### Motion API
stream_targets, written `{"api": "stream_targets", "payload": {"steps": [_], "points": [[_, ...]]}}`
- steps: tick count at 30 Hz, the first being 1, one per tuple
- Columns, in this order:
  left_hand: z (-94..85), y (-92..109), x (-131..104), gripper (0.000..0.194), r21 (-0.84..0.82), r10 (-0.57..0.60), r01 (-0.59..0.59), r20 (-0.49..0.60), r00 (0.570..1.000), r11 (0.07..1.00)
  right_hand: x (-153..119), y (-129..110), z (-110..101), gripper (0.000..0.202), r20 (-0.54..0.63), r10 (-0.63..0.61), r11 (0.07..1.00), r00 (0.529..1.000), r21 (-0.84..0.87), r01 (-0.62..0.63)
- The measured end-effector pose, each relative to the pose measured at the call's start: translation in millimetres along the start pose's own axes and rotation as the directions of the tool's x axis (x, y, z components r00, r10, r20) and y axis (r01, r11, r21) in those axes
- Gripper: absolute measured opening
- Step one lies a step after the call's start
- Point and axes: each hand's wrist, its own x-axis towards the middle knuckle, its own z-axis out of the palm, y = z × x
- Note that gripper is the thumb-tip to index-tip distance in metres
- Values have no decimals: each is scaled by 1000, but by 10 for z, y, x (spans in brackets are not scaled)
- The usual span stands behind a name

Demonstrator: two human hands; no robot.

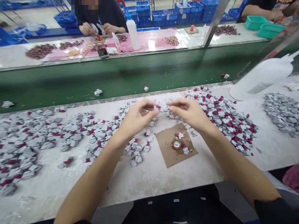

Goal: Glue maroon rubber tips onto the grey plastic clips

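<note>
My left hand is closed in a pinch on a small red-and-white piece, which is slightly blurred. Facing it, my right hand has thumb and forefinger brought together; whatever lies between those fingertips is too small to make out. Below the hands a brown cardboard square lies on the table. On it stands a small round open container with a red rim, and small red-and-white pieces lie beside it, near a wet-looking patch.
Loose grey, white and red pieces cover the left. A red-and-white pile, a grey pile and a large white bottle are at right. Beyond the green belt, a co-worker sits at another table.
</note>
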Motion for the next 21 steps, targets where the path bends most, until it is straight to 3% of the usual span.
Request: {"api": "stream_targets", "payload": {"steps": [2, 4, 7, 10, 12, 14, 16, 18, 21], "points": [[-245, -112, 187, 18, 53, -34, 51, -273, 961, 997, 569, -33, 186, 25, -35, -67, 958, 997, -283, 55], [-451, -221, 368, 15, 57, -100, 142, -459, 883, 988, 1123, -51, 482, 32, 4, -30, 863, 1000, -505, 28], [-646, -344, 612, 15, 78, -155, 237, -557, 816, 968, 1731, -53, 958, 29, 45, -2, 833, 999, -553, 27], [-712, -436, 857, 14, 160, -137, 272, -566, 813, 949, 1948, -49, 1170, 17, 69, 3, 833, 998, -552, 36], [-681, -494, 1045, 14, 242, -116, 282, -532, 839, 928, 1873, -52, 1065, 15, 70, -29, 835, 997, -547, 63], [-582, -546, 1253, 16, 305, -112, 277, -464, 879, 911, 1640, -62, 788, 11, 54, -62, 862, 997, -500, 81], [-427, -580, 1461, 16, 318, -142, 274, -383, 913, 907, 1280, -75, 416, 11, 23, -39, 944, 999, -327, 45], [-256, -588, 1644, 15, 310, -176, 278, -319, 931, 909, 844, -76, 42, 24, 27, 42, 980, 999, -197, -36], [-75, -557, 1815, 13, 322, -185, 281, -299, 936, 904, 195, -29, -408, 42, -105, 101, 977, 989, -176, -118]]}}
